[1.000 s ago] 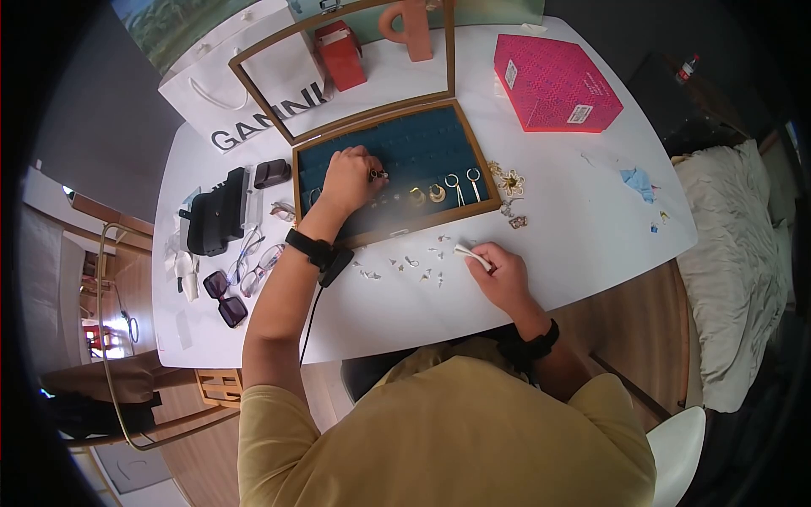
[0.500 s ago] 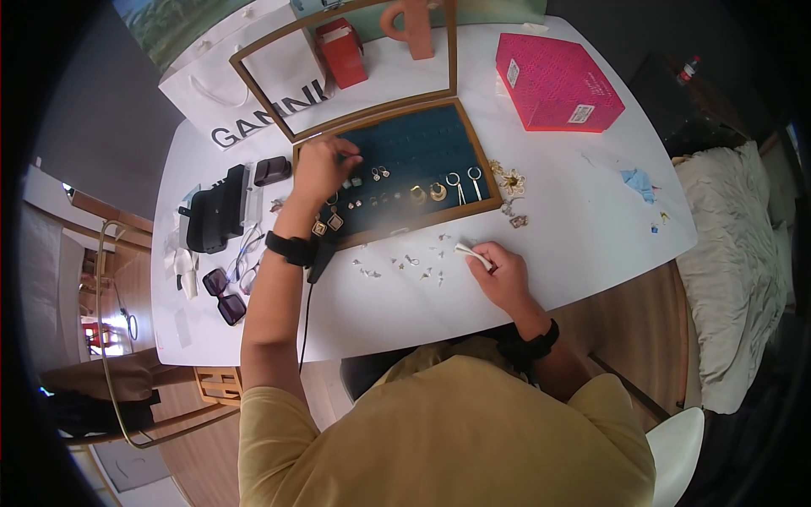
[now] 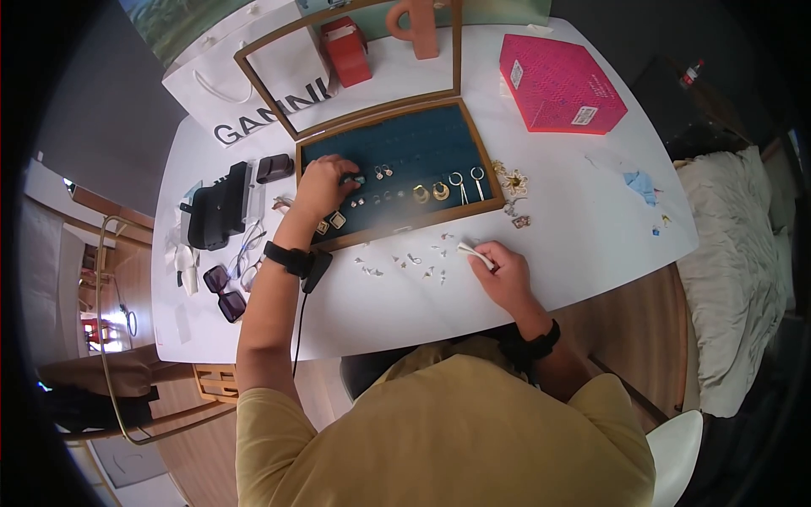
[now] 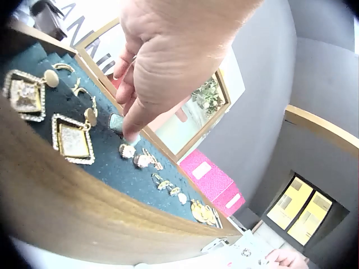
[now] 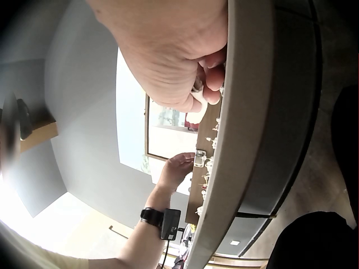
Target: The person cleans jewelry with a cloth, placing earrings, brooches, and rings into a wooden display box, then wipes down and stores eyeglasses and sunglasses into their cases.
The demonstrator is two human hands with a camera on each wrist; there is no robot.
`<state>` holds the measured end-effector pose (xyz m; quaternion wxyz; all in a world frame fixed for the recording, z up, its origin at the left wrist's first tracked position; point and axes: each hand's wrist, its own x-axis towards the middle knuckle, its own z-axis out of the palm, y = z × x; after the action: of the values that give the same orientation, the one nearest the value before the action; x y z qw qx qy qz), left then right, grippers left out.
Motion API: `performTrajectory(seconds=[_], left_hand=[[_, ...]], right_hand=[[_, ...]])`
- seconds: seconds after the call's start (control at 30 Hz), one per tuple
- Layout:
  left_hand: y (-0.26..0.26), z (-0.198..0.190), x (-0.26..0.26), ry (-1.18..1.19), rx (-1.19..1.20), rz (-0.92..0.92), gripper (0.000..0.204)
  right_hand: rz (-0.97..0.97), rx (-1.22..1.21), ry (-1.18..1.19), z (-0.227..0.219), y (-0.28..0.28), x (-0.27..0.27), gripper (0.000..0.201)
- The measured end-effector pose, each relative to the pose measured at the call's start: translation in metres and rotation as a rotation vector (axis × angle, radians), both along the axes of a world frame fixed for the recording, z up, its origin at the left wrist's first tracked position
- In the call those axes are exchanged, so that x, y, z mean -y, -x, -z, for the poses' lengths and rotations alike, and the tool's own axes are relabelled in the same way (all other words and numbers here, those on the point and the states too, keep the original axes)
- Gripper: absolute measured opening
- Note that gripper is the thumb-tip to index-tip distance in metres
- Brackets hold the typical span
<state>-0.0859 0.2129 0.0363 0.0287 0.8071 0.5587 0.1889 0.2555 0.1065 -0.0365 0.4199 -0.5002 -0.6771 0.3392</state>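
Note:
In the head view my left hand (image 3: 323, 182) reaches over the left part of the jewellery box (image 3: 405, 226), which is lined in dark teal. Its thumb and fingertips pinch a turquoise square earring (image 4: 116, 123) low at the lining, as the left wrist view shows. Two diamond-shaped earrings (image 4: 73, 140) with sparkling rims lie beside it. Dangling earrings (image 3: 384, 171), gold hoops (image 3: 440, 191) and small studs sit in the rows. My right hand (image 3: 504, 275) rests at the table's front, gripping a folded white cloth (image 3: 473, 253).
Several tiny silver pieces (image 3: 412, 259) lie before the box. Its glass lid (image 3: 460, 59) stands raised. Sunglasses (image 3: 224, 293) and a black case (image 3: 218, 211) are at left. A pink box (image 3: 562, 84) stands at back right, and a gold flower piece (image 3: 515, 181) lies beside the box.
My left hand first moved left from the middle of the box, uncovering the dangling earrings, then came down at the turquoise earring. The right hand has stayed still with the cloth.

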Motion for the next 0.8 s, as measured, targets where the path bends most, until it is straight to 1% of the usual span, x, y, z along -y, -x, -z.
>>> performTrajectory(seconds=[0.07,0.37,0.47,0.8], left_hand=[[-0.001,0.003,-0.002,-0.029,-0.019,0.028,0.024],[-0.002,0.01,-0.004,-0.018,-0.067,-0.04,0.02],[-0.002,0.013,-0.004,-0.054,-0.057,-0.056,0.019],[-0.002,0.006,0.005,-0.039,-0.146,-0.142,0.028]], right_hand=[[0.001,-0.001,0.004,-0.001,0.0,0.0,0.014],[0.006,0.013,-0.007,0.0,0.0,0.0,0.014],[0.009,0.008,-0.001,-0.001,0.001,0.0,0.014],[0.004,0.014,0.001,-0.003,0.001,0.001,0.014]])
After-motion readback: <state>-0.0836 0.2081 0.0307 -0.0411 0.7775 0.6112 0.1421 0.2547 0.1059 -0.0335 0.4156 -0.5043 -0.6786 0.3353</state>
